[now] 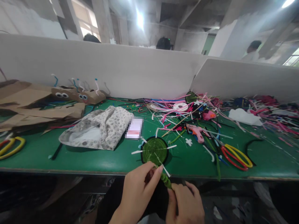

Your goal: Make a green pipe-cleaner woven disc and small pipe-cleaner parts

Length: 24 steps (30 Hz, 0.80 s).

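My left hand (137, 189) pinches the near edge of a round woven green disc (154, 151) with white spokes, which lies at the front edge of the green table (93, 158). My right hand (185, 202) is closed on the green fuzzy strand (165, 179) that runs from the disc down toward me. Both hands are just below the table's front edge, close together.
A spotted cloth bag (102, 127) lies left of the disc. Brown paper puppets with googly eyes (77, 95) sit at back left. A pink glue gun (197, 132), red and yellow loops (235, 155), and a heap of coloured strips (187, 109) spread to the right. White partitions (140, 71) stand behind.
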Each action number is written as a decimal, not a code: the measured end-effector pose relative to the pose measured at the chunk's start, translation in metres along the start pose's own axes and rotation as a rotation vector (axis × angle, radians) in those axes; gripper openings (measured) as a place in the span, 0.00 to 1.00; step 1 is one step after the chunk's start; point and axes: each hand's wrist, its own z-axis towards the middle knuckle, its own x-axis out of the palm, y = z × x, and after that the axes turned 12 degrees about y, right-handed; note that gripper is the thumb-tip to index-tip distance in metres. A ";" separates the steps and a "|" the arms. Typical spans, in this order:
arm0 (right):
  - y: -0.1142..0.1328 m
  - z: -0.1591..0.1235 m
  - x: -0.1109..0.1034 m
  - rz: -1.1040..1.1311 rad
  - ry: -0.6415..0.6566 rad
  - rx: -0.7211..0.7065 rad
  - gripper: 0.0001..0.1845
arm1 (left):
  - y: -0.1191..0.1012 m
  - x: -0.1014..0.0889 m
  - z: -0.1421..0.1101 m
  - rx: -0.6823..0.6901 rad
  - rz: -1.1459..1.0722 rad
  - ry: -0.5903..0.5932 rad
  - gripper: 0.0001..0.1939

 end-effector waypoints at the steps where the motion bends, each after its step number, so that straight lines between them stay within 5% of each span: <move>1: -0.001 0.001 0.000 0.020 -0.024 0.004 0.07 | 0.001 -0.001 0.000 -0.007 -0.009 -0.001 0.21; 10: -0.015 0.004 0.001 0.055 -0.043 -0.106 0.02 | 0.009 -0.003 -0.002 0.013 -0.067 -0.024 0.20; 24: -0.003 0.043 0.012 0.130 -0.023 -0.141 0.05 | 0.023 -0.008 -0.001 -0.100 -0.509 -0.142 0.22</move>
